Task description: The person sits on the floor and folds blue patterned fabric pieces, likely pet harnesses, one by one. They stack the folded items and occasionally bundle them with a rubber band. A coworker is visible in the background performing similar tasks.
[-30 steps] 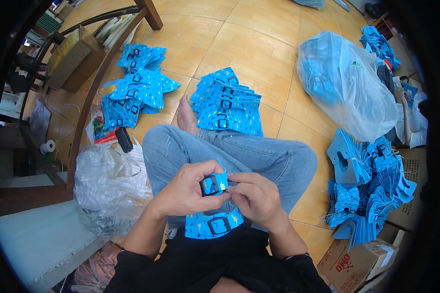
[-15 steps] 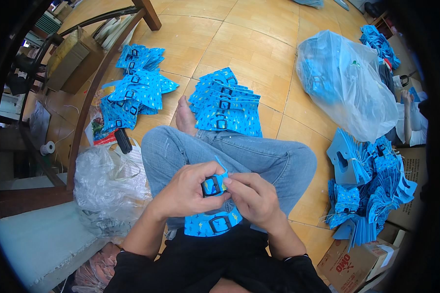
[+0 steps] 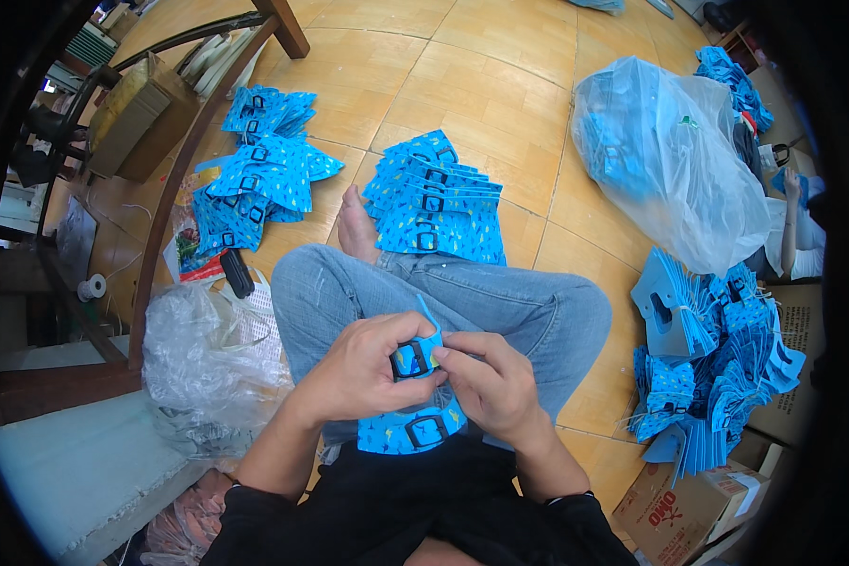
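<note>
My left hand (image 3: 351,370) grips a small blue patterned piece (image 3: 431,343) with a black buckle (image 3: 407,359), above my lap. The fingertips of my right hand (image 3: 496,385) pinch the right edge of the same piece beside the buckle. A narrow blue end sticks up past my left fingers. Just below my hands, a wider blue patterned section (image 3: 383,435) with a second black buckle (image 3: 427,432) lies against my black shirt. My fingers hide whether the two sections are joined.
Fanned blue buckled pieces (image 3: 448,212) lie beyond my crossed legs, and another pile (image 3: 264,174) sits to their left. At right are a clear bag (image 3: 670,170), bundled blue pieces (image 3: 689,325) and a cardboard box (image 3: 674,505). Crumpled plastic (image 3: 198,358) lies left. Another person's arm shows far right.
My hands stay in almost the same place on the blue piece. The lower buckled section has shifted very slightly. At far right, the other person's arm has moved.
</note>
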A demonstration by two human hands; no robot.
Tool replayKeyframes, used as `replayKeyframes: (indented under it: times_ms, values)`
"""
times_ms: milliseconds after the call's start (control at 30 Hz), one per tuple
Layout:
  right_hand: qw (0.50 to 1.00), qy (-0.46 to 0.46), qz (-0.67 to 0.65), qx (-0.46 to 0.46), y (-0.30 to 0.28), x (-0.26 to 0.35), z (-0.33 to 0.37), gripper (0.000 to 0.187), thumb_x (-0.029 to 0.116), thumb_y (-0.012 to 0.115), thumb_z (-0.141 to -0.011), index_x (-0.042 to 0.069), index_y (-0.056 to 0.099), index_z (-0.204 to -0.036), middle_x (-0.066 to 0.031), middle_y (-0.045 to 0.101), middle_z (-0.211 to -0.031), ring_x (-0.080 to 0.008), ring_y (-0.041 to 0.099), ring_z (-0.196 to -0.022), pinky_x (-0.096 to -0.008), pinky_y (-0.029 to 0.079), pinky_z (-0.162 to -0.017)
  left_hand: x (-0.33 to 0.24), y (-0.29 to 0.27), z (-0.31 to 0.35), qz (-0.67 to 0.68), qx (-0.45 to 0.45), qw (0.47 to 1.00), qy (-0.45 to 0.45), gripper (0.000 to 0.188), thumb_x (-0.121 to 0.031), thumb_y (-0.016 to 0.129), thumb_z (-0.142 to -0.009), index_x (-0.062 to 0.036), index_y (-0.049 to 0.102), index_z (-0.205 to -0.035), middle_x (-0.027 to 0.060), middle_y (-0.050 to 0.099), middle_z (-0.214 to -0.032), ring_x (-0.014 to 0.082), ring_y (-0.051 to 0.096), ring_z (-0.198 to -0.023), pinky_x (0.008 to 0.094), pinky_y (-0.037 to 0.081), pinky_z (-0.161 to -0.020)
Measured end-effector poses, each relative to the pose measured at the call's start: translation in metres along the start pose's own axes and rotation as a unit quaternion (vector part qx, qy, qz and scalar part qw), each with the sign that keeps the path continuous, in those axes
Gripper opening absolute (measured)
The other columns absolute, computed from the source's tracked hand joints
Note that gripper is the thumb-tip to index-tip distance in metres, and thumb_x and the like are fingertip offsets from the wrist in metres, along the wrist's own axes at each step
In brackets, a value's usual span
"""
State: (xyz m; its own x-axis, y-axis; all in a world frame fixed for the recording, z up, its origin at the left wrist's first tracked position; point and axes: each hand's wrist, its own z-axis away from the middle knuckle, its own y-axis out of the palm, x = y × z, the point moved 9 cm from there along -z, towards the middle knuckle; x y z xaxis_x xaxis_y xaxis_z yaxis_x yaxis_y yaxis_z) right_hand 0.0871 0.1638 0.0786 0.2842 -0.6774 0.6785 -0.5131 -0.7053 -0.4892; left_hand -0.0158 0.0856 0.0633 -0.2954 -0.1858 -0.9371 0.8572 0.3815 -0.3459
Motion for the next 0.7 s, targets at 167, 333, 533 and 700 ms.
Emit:
replayKeyframes:
  times_ms: [167, 333, 533, 700]
  values:
    - [1.0, -0.01, 0.026, 0.007, -0.001, 0.002, 0.0, 0.041, -0.002, 0.07, -0.069, 0.009, 0.067, -0.109, -0.0111, 0.066, -0.104, -0.0234, 0.067, -0.078, -0.0319, 0.055, -0.062, -0.001, -0.001, 0.0, -0.023, -0.001, 1.0, 0.0, 0.031, -0.017, 0.079, -0.071, -0.0043, 0.06, -0.092, 0.01, 0.057, -0.072, 0.0293, 0.059, -0.066, 0.0373, 0.045, -0.059]
    - [0.999, -0.029, 0.04, -0.001, -0.002, 0.005, 0.0, 0.037, 0.0, 0.07, -0.071, 0.009, 0.069, -0.107, -0.0121, 0.066, -0.11, -0.0222, 0.067, -0.077, -0.0307, 0.054, -0.06, -0.005, -0.003, 0.002, -0.035, -0.017, 0.999, 0.032, 0.03, -0.017, 0.08, -0.072, -0.004, 0.06, -0.091, 0.0108, 0.059, -0.074, 0.0305, 0.06, -0.068, 0.0377, 0.046, -0.062]
    - [0.999, 0.005, 0.028, 0.037, -0.005, 0.0, -0.008, 0.036, 0.004, 0.073, -0.071, 0.008, 0.069, -0.107, -0.0146, 0.065, -0.12, -0.0274, 0.068, -0.098, -0.0367, 0.054, -0.076, -0.006, -0.015, 0.005, -0.086, -0.126, 0.986, 0.067, 0.031, -0.012, 0.081, -0.07, -0.004, 0.063, -0.093, 0.0098, 0.064, -0.08, 0.0221, 0.063, -0.068, 0.0325, 0.048, -0.061]
    - [0.999, 0.038, 0.022, 0.024, -0.008, 0.004, -0.016, 0.036, 0.009, 0.075, -0.075, 0.006, 0.068, -0.111, -0.0138, 0.063, -0.124, -0.0296, 0.062, -0.116, -0.043, 0.047, -0.095, -0.003, -0.011, 0.013, -0.073, -0.194, 0.978, -0.003, 0.035, -0.015, 0.081, -0.074, -0.0044, 0.062, -0.101, 0.0135, 0.067, -0.085, 0.0314, 0.068, -0.073, 0.0359, 0.053, -0.062]
